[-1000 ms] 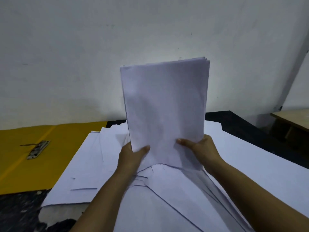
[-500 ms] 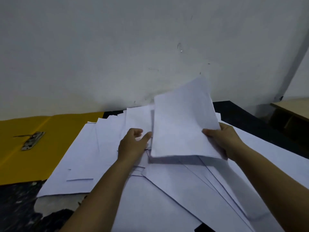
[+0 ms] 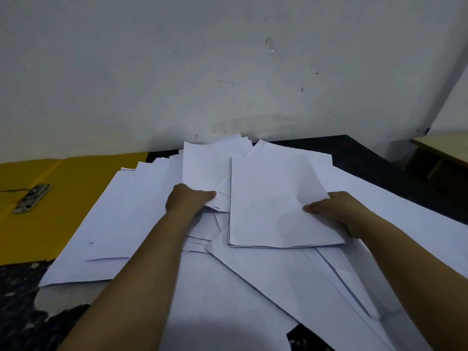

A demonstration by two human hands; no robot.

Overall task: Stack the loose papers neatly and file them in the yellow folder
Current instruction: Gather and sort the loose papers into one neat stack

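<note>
**Small stack squared, most of the paper still loose**

Nearest the camera, two bare forearms reach out over a wide spread of loose white paper sheets (image 3: 228, 295) fanned at all angles across the dark speckled desk (image 3: 22, 312). Plenty of work remains here: these sheets overlap untidily and none sits in the folder.

Just beyond, the right hand (image 3: 336, 211) lies at the right edge of a neat white paper stack (image 3: 276, 203), thumb on top and fingers tucked beneath, so it grips the stack, which rests flat on the spread. That aligned bundle looks like the only gathered part so far. The left hand (image 3: 187, 200) is curled, thumb pressed down, pinching the near corner of a few crumpled white sheets (image 3: 205, 171) just left of the stack.

Further left, touching the edge of the spread, the open yellow card folder (image 3: 63, 211) lies flat, its metal fastener clip (image 3: 31, 198) bare, with nothing filed. Behind everything stands a scuffed pale wall (image 3: 177, 72).

My read: early going, collecting underway, filing not yet begun.
</note>
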